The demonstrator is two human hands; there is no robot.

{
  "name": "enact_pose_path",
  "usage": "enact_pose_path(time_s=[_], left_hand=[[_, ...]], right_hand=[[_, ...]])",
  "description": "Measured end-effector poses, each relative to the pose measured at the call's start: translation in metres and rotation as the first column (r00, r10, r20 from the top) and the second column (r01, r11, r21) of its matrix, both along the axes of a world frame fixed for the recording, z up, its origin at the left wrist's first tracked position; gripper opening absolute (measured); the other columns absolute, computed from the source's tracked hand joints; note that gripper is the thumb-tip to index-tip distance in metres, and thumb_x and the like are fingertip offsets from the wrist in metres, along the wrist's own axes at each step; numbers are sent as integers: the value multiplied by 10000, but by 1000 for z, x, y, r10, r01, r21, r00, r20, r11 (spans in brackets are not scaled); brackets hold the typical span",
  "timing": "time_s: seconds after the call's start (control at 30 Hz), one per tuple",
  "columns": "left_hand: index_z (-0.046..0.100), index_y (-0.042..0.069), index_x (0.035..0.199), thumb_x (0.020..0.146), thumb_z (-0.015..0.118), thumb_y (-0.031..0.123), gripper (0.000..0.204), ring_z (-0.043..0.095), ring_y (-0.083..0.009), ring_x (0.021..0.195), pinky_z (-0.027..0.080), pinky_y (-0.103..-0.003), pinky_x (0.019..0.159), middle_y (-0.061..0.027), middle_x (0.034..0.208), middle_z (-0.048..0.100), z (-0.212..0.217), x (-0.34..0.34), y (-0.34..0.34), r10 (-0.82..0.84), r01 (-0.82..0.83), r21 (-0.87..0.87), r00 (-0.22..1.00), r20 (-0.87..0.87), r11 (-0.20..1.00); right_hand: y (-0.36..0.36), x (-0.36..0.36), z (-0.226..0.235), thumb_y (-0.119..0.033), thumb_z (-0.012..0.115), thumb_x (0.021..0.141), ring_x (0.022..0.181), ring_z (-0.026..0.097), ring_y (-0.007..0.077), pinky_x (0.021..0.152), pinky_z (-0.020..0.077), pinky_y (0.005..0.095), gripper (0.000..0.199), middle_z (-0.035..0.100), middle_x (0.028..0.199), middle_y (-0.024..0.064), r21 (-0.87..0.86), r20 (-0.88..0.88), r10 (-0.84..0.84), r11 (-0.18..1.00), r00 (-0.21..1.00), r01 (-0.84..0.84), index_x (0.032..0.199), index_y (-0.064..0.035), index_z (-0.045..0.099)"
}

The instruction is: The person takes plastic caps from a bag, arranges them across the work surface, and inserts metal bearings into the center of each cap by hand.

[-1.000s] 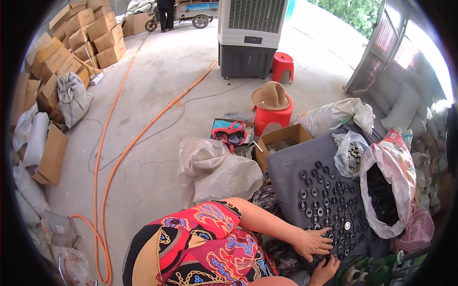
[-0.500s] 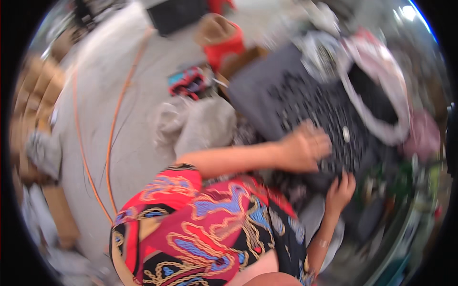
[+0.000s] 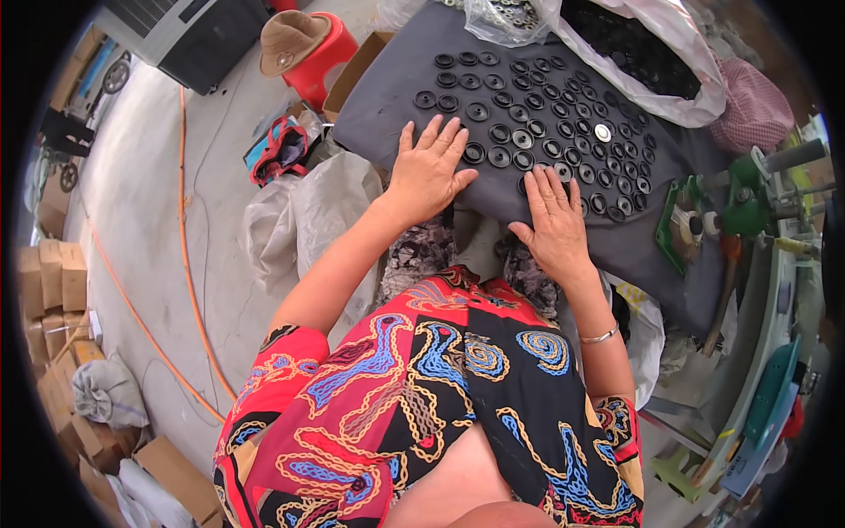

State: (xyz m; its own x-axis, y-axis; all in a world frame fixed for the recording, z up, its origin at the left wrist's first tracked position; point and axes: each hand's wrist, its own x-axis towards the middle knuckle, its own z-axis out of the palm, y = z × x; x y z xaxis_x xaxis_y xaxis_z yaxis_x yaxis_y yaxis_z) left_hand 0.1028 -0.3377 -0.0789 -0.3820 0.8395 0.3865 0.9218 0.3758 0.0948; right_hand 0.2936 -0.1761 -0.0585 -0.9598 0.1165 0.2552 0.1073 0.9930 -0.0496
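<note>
1. A grey concrete floor (image 3: 158, 220) ran wide and open to the person's left, crossed by an orange cable (image 3: 185, 290), with stacked cardboard boxes (image 3: 57, 290) along its far left edge
2. In front of the person lay a dark grey cloth-covered board (image 3: 396, 106), its near edge just above the lap and its left edge close to an open cardboard box (image 3: 352, 75)
3. Rows of black rings (image 3: 563, 97) covered the middle and right of the board; the board's left part and near strip were bare
4. The left hand (image 3: 429, 172) rested flat on the board near its near-left edge, fingers spread, fingertips touching the closest rings, gripping nothing
5. The right hand (image 3: 553, 224) lay flat at the near edge, fingers spread, fingertips on the nearest row of rings, also gripping nothing
6. A single silver disc (image 3: 603, 132) sat among the rings, beyond the right hand
7. A white sack (image 3: 669, 88) of black parts lay open along the far right edge of the board
8. A green metal press (image 3: 739, 198) stood at the board's right edge, leaving little room there
9. Pale plastic bags (image 3: 299, 220) crowded the floor just left of the board, below a red stool (image 3: 321, 62) with a brown hat (image 3: 290, 40) on it
</note>
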Motion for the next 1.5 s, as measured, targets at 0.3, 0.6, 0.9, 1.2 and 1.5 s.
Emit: enact_pose_path(time_s=[0.3,0.6,0.9,1.2,1.5], left_hand=[[487,45,1331,913,524,415,559,373,-331,1327,241,-537,1075,-145,1428,425,7,-14,6,-12,4,168,999,50,986],[523,14,1279,929,526,352,486,448,-373,1256,308,-454,1059,-204,1335,504,2,-89,16,143,-219,425,969,203,878],[541,-2,1245,876,607,279,469,459,-397,1231,341,-437,1041,-225,1320,507,2,-103,19,162,-294,422,933,320,858],[588,-19,1161,808,679,244,449,558,-357,1105,421,-421,965,-205,1158,614,33,-167,75,30,-254,565,927,374,785],[612,-78,1093,826,646,386,537,581,-386,1018,449,-425,901,-238,1075,637,6,-246,165,99,-340,585,909,404,736]], right_hand=[[0,-19,6,-415,611,837,1349,349,306,1130,137,543,707,436,1402,176,-6,-119,24,1000,993,-25,1354,27,416],[34,-89,51,-202,608,874,1198,497,378,1041,360,472,394,546,1257,220,-122,-353,74,985,933,-125,1175,46,554],[135,-291,49,-178,526,886,1048,586,394,914,451,435,328,608,1132,251,-425,-341,-124,905,932,-35,1120,44,589],[174,-370,21,-209,479,882,1262,442,384,1022,382,472,432,481,1336,239,-354,170,-637,673,752,650,1269,-17,497],[192,-396,4,-475,578,834,1255,421,452,1044,328,493,745,453,1334,296,-332,30,-619,735,785,592,1334,40,378]])
